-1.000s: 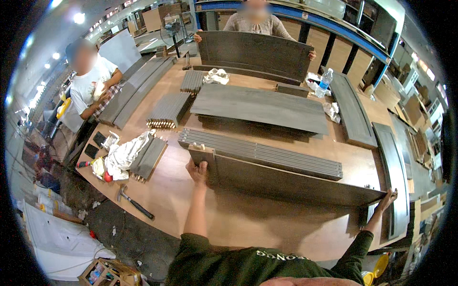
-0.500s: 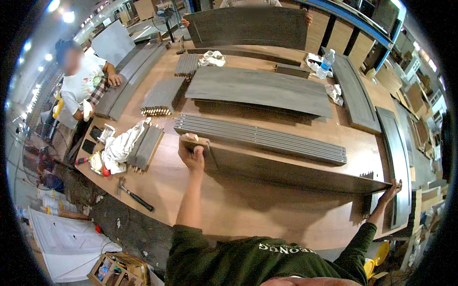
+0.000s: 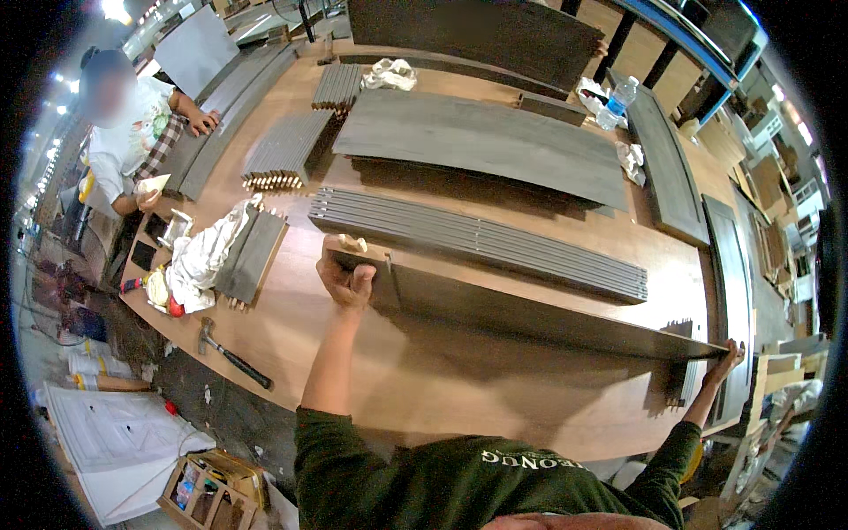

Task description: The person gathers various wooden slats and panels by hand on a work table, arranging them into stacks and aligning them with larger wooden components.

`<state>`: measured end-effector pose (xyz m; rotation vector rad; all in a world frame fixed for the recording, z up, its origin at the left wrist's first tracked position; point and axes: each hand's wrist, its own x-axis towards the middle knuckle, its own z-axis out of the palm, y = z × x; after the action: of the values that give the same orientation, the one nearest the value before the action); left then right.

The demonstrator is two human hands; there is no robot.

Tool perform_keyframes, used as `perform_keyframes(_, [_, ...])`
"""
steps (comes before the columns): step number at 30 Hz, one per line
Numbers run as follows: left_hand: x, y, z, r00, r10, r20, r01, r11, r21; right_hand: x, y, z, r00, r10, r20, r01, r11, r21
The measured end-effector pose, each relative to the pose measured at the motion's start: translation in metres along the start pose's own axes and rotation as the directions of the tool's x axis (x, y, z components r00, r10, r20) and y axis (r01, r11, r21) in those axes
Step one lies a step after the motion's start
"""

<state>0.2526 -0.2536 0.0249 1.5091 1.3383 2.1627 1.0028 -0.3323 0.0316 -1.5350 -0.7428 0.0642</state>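
A long dark wooden panel (image 3: pixel 521 314) is held up between my two hands, tilted on edge above the workbench. My left hand (image 3: pixel 347 276) grips its left end, thumb on the near face and fingertips over the top edge. At the far right end my right hand (image 3: pixel 730 355) is closed around the panel's corner. Just beyond the panel lies a bundle of long grey grooved strips (image 3: pixel 477 243). Behind that, a wide grey board (image 3: pixel 477 146) rests raised on something dark underneath. Several short dark slats (image 3: pixel 680 362) stand partly hidden by the panel near my right hand.
A hammer (image 3: pixel 231 353) lies at the bench's left edge, near a white cloth (image 3: pixel 210 256) and stacked doweled slats (image 3: pixel 291 150). Framed panels (image 3: pixel 658 168) line the right side. A co-worker (image 3: pixel 132 132) stands at left; another dark panel (image 3: pixel 477 40) is upright at the back, beside a water bottle (image 3: pixel 617 103).
My view has shifted slightly. The held panel stays in both hands with little movement. At the back, the upright panel appears higher in view; the co-worker's lower hand now shows a pale pointed piece more clearly.
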Motion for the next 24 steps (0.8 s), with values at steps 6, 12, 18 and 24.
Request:
perform_keyframes(6, [-0.006, -0.015, 0.000, 1.000, 0.001, 0.009, -0.001, 0.998, 0.059, 0.027, 0.021, -0.041, 0.999, -0.054, 0.003, 0.054, 0.998, -0.013])
perform_keyframes(12, [-0.003, -0.009, 0.005, 0.998, -0.011, -0.062, 0.018, 0.994, 0.106, 0.007, 0.004, -0.007, 0.996, 0.016, -0.086, -0.011, 0.998, 0.058])
perform_keyframes(18, [-0.002, -0.005, 0.005, 0.994, -0.081, -0.078, 0.089, 0.990, 0.106, -0.002, -0.011, -0.005, 0.994, 0.106, 0.002, -0.105, 0.991, 0.088])
perform_keyframes(24, [-0.022, -0.029, -0.010, 0.971, -0.194, -0.142, 0.182, 0.979, -0.095, -0.019, -0.032, 0.011, 0.996, 0.040, -0.082, -0.035, 0.998, 0.060])
